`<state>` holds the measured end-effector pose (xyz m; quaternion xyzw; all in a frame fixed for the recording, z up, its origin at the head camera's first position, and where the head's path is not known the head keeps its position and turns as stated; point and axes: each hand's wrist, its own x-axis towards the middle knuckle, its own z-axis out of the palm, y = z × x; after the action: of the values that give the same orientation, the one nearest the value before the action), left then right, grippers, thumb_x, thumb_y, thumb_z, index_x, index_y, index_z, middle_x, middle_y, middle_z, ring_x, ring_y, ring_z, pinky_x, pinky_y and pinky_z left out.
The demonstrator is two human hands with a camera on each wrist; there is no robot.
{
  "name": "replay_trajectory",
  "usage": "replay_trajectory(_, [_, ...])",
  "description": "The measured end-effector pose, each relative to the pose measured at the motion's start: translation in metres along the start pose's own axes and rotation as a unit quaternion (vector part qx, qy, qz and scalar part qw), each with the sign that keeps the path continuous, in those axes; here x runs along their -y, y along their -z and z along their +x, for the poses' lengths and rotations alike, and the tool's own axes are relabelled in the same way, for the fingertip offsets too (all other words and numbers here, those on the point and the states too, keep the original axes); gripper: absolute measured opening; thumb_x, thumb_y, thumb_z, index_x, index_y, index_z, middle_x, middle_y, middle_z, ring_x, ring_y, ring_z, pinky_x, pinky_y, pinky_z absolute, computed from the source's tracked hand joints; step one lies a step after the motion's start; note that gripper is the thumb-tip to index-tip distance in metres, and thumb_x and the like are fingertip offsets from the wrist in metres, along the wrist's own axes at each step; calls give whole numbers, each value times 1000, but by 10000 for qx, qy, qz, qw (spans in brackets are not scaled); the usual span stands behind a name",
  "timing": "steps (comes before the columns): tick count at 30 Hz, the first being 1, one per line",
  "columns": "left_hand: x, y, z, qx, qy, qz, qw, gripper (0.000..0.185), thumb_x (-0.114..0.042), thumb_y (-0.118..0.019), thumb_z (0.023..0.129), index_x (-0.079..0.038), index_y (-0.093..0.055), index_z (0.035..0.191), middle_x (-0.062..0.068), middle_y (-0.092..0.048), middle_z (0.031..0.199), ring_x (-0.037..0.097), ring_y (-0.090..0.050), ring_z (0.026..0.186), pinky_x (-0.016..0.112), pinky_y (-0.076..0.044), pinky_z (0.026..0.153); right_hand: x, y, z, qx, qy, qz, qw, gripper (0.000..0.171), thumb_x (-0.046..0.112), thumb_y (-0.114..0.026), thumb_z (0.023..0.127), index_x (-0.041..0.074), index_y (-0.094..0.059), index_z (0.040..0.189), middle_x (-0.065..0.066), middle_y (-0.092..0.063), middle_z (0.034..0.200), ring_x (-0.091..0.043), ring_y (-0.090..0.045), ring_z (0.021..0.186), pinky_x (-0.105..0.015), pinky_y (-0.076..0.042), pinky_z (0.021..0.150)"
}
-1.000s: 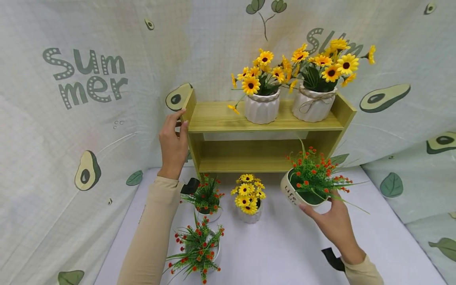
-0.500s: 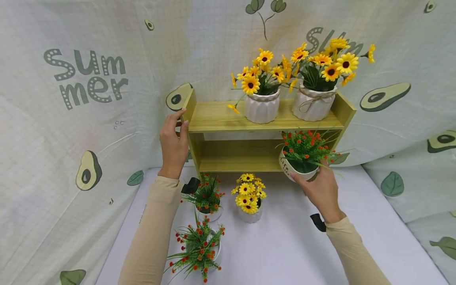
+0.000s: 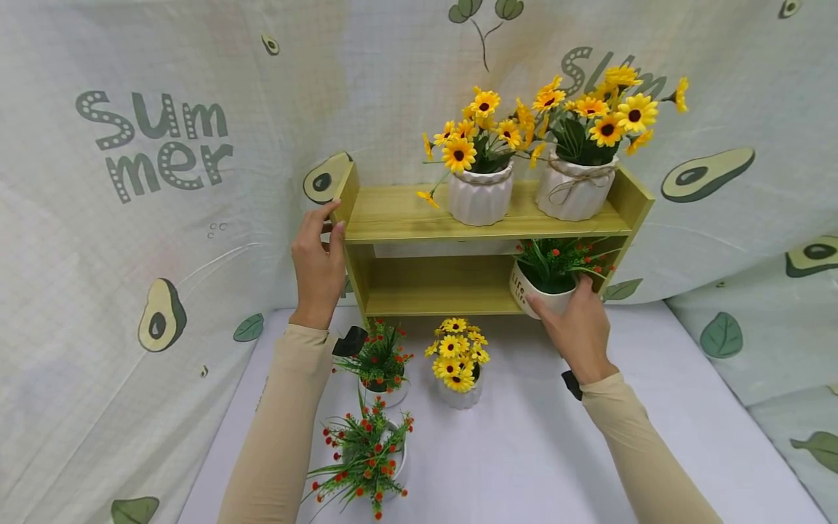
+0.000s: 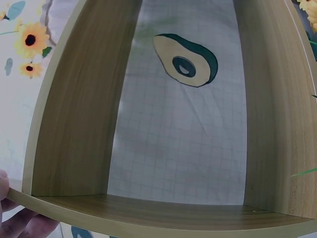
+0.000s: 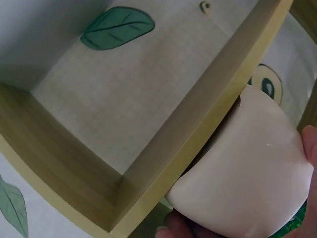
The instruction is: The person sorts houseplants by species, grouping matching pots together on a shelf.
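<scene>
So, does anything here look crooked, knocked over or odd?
Mostly tidy. One loose yellow bloom droops off the white ribbed pot over the top shelf. The pot with red flowers sits tilted in the right hand.

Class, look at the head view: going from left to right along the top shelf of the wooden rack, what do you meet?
Left hand gripping the rack's left end → bare shelf board → ribbed white pot of sunflowers → twine-tied white pot of sunflowers → rack's right end.

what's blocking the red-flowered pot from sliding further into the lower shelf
Nothing visible. The right hand holds the white pot of red flowers at the right end of the wooden shelf's lower tier, which looks bare behind it.
</scene>
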<state>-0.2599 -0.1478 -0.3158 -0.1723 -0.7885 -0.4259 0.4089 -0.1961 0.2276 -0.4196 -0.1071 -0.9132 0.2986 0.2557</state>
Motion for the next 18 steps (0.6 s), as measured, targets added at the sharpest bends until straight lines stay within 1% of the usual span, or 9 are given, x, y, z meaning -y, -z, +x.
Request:
replay_trajectory(3, [0,0,0,3,37,-29,10000,34,-10,-62,107,-1,-65,140,24,-67,124,38,-68,103,34,-52,74,1,-3,2,-113,195,-256,9994,94,50,-81,91,-18,-43,142,-40,-60,120,-57,-61,106,-69,-51,83])
replay_trajectory(6, [-1,0,0,-10,44,-35,10000,34,-10,-61,107,0,-65,140,23,-67,124,38,-69,103,35,-52,74,2,-6,5,-252,439,-454,9977,91,49,-81,91,-19,-45,140,-39,-57,124,-57,-58,110,-70,-50,86])
replay_trajectory(9, [-2,1,0,-15,29,-10,10000,34,-11,-61,108,0,-65,140,23,-67,124,38,-69,103,34,-52,74,1,-8,8,-417,619,-560,9956,88,48,-82,91,-19,-48,137,-38,-56,123,-56,-57,109,-69,-50,85])
replay_trajectory(12, [-2,1,0,-14,35,-15,10000,35,-12,-61,108,0,-65,140,24,-67,124,38,-69,103,33,-52,74,1,-11,12,-525,659,-628,9945,86,47,-82,91,-19,-49,134,-37,-56,119,-56,-57,106,-69,-50,82])
replay_trajectory(15, [-3,1,0,-27,49,-16,10000,34,-11,-62,107,0,-66,139,23,-67,123,38,-69,102,32,-52,73,1,-13,15,-543,611,-643,9946,86,48,-82,91,-19,-49,133,-37,-56,118,-56,-56,106,-70,-50,84])
replay_trajectory(18, [-3,1,0,-50,47,-15,10000,34,-10,-64,106,-1,-66,139,22,-68,123,38,-69,102,31,-51,73,-1,-15,14,-589,597,-595,9947,87,46,-83,92,-19,-46,137,-37,-54,120,-56,-56,108,-70,-50,86])
